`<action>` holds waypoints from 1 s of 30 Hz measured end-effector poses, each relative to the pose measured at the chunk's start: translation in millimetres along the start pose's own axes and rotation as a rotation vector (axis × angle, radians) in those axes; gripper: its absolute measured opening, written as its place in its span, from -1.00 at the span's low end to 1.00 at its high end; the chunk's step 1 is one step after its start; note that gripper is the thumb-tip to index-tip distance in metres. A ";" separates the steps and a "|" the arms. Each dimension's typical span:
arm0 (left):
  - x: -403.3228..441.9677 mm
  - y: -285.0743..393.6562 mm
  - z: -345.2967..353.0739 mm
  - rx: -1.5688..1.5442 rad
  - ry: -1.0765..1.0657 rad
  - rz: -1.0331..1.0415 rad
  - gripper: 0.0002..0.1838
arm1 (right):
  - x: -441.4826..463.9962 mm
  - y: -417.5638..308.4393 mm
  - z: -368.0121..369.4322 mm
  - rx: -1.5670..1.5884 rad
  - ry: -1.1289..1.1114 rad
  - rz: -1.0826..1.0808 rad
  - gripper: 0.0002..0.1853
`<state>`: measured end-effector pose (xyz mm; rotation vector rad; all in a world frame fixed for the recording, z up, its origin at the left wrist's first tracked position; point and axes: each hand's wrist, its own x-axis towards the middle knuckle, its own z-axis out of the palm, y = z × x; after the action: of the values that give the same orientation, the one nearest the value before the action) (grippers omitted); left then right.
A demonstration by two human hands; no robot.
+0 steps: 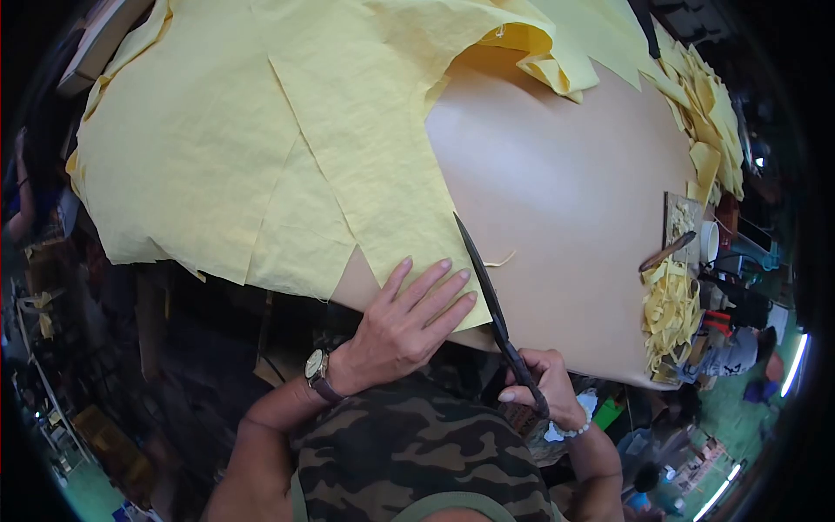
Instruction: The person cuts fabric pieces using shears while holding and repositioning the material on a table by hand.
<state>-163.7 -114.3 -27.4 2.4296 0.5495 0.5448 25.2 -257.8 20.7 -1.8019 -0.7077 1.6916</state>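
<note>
Yellow fabric (209, 139) covers the left and upper part of a tan tabletop (557, 209). My left hand (407, 326), with a watch on its wrist, lies flat with fingers spread on the fabric's lower corner near the front edge. Long dark scissors (489, 300) lie along the fabric's right edge, tips pointing up and away from me, blades looking closed or nearly so. Their handles are in my right hand (544, 387), its fingers wrapped round them. A thin yellow thread or strip (502, 259) rests on the table just right of the blades.
Yellow scraps (671, 304) are heaped at the table's right edge, beside a brown-handled tool (668, 250) and a white cup (709, 242). More yellow pieces (709, 113) are piled at the upper right. A person's arm (22, 196) shows at the far left.
</note>
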 end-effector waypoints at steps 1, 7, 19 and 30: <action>-0.3 0.2 0.4 -0.006 0.003 0.000 -0.55 | -0.9 -0.7 -0.2 -0.003 0.000 0.015 -0.66; -1.8 0.1 0.9 -0.013 0.003 0.014 -0.54 | -4.3 2.3 -1.7 -0.053 0.004 0.009 -0.66; -4.7 -2.5 5.7 -0.039 0.005 0.032 -0.60 | -7.8 4.1 0.7 -0.165 0.057 0.006 -0.69; -5.2 -3.6 4.6 -0.057 0.010 0.093 -0.62 | -0.3 -2.1 2.7 -0.132 0.028 0.014 -0.72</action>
<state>-166.6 -116.3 -34.3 2.4089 0.4205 0.6033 22.4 -256.4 22.3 -1.9208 -0.8139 1.6589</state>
